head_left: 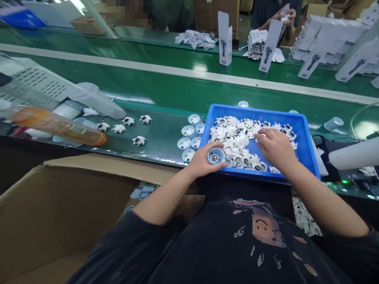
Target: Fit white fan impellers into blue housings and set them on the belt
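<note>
My left hand (205,161) is closed around a light-blue round housing (216,156), its open end facing up, with a small metal motor-like centre inside. It is at the near left corner of a blue tray (310,146). Many white fan impellers (233,134) with dark hubs lie heaped in that tray. Over the tray's right half, my right hand (275,146) has its fingers pinched together on a white fan impeller (261,135), mostly hidden by the fingers. Left of the tray stand several light-blue housings (185,142) with white impellers inside.
Several loose impellers (139,141) lie on the green bench at left, near an orange bottle (59,124). A large cardboard box (74,213) is below the bench. White product boxes (225,43) stand across the belt, where a person's hands (286,17) hold something pale.
</note>
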Demonstrator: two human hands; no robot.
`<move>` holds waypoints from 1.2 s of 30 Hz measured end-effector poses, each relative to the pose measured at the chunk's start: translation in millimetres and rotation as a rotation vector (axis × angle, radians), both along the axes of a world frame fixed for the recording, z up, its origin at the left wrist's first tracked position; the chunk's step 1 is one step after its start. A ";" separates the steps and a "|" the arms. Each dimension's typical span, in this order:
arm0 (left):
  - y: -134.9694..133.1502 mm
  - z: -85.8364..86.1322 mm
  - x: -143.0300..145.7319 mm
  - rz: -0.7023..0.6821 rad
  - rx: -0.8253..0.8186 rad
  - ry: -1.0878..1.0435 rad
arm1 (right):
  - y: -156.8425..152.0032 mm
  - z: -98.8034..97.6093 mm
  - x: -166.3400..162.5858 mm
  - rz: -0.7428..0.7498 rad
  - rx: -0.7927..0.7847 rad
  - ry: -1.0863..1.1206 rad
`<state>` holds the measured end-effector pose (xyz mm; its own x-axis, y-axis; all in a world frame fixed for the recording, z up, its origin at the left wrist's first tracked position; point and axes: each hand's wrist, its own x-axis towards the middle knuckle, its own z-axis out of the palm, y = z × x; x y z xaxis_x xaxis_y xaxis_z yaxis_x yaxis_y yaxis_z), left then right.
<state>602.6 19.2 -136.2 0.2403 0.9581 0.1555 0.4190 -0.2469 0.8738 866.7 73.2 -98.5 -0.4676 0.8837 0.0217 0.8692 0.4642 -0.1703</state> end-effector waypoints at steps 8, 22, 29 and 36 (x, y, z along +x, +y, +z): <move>5.9 -0.8 2.8 0.050 -0.008 -0.071 | 68.2 -16.9 -28.4 -0.205 -0.199 -0.423; -20.3 40.0 9.7 -0.187 0.134 0.164 | -23.0 13.0 -19.4 0.015 -0.645 0.649; -20.5 36.3 26.3 -0.146 0.526 0.289 | -45.8 23.2 -39.0 0.348 0.061 0.621; -11.5 50.9 32.1 -0.173 0.646 0.346 | -45.6 13.8 -26.1 0.256 0.054 0.833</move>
<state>634.7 7.8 -85.3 0.5168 0.6459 0.5620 0.5517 -0.7532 0.3583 840.6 27.6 -84.7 -0.4651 0.7416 0.4834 0.3394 0.6538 -0.6763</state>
